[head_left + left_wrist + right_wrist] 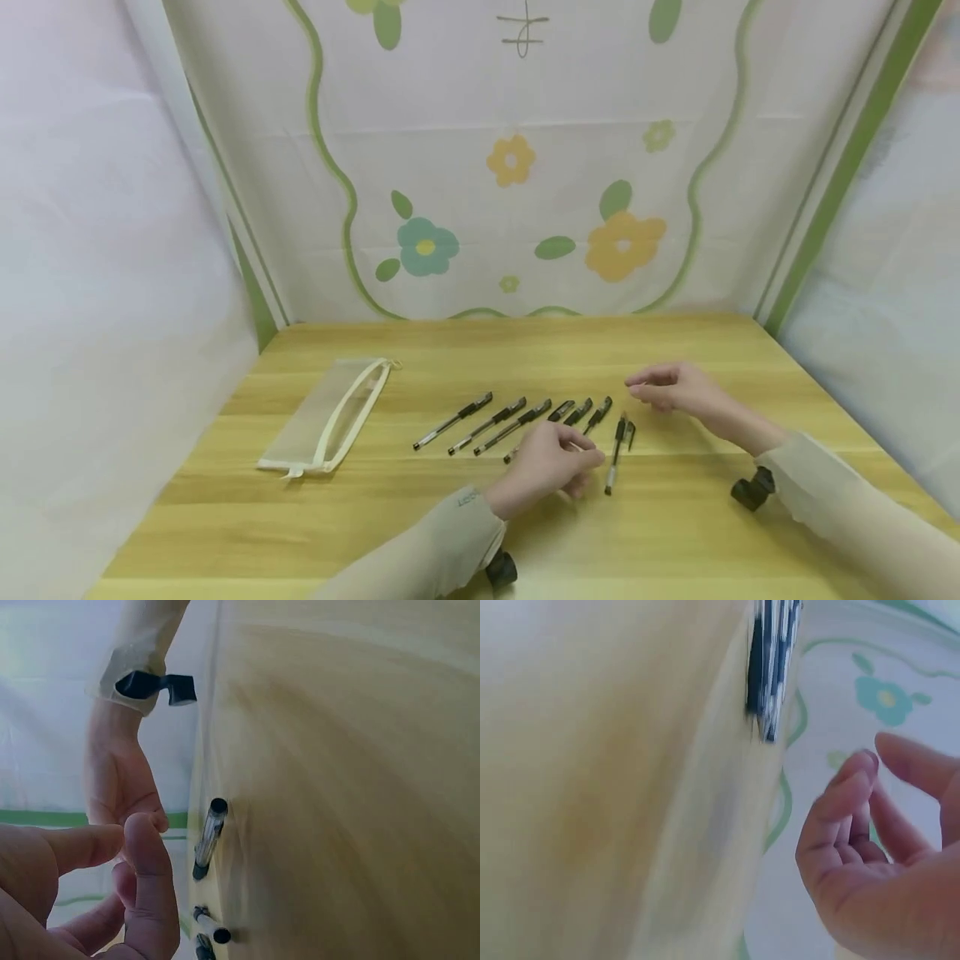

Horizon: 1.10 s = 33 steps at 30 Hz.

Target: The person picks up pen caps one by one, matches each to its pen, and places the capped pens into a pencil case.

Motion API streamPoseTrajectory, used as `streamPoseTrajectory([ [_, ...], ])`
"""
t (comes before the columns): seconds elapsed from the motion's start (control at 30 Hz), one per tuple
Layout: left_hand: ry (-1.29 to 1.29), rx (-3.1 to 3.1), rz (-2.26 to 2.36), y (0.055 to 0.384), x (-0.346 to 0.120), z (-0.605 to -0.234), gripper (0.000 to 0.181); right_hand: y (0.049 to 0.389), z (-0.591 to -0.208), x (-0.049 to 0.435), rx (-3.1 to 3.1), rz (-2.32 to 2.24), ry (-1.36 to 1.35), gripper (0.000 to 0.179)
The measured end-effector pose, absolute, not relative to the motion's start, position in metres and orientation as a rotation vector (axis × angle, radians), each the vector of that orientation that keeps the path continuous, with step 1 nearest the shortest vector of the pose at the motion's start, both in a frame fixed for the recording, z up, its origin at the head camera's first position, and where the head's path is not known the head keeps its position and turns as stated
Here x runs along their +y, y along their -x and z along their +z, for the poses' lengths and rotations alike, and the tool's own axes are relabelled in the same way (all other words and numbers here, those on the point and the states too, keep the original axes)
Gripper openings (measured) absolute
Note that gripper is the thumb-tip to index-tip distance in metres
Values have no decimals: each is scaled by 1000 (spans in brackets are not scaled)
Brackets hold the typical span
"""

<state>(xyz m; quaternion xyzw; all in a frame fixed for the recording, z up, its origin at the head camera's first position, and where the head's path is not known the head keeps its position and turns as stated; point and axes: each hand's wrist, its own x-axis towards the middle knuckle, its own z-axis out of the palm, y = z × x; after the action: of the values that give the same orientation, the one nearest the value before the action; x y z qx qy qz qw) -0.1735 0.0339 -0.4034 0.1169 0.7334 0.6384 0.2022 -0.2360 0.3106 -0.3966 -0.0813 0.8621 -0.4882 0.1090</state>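
A: Where's the uncapped pen (615, 456)?

B: Head view, lower right of centre, flat on the table (247, 533), between the two hands. Closer to the left one.

A: Axis?

B: Near vertical in frame, top leaning slightly right. Writing tip points up, blunt end down. Loose cap (632, 436) lies just right of its upper half, also near vertical. Can't tell if they touch.

A: Other pens?

B: Six capped pens (513, 427) in a row, lower middle of frame. Long axes run lower left to upper right, roughly parallel, capped ends at upper right. Left hand covers parts of the right-hand three.

A: Left hand (551, 462)?

B: In front of the row's right end. Fingers loosely bent, thumb and index tips very close in the left wrist view, nothing visible between them. Contact between tips: can't tell.

A: Right hand (678, 390)?

B: Right of centre, above and right of the loose cap, apart from it. Fingers bent, narrow gap between thumb and index in the right wrist view, holding nothing.

A: Rest?

B: Mesh pouch (303, 421) at lower left, well apart from both hands, long axis lower left to upper right, zipper along its right side. Flowered cloth backdrop (450, 92) fills the upper middle.
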Motion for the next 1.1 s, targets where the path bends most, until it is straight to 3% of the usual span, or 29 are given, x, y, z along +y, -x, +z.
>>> streamPoseTrajectory([
  [0.47,-198,2025,1824,171,60,-406,34,207,-406,326,2464,-1506,127,46],
  [1.1,-123,2064,1764,169,70,-411,32,205,-410,326,2341,-1519,109,47],
])
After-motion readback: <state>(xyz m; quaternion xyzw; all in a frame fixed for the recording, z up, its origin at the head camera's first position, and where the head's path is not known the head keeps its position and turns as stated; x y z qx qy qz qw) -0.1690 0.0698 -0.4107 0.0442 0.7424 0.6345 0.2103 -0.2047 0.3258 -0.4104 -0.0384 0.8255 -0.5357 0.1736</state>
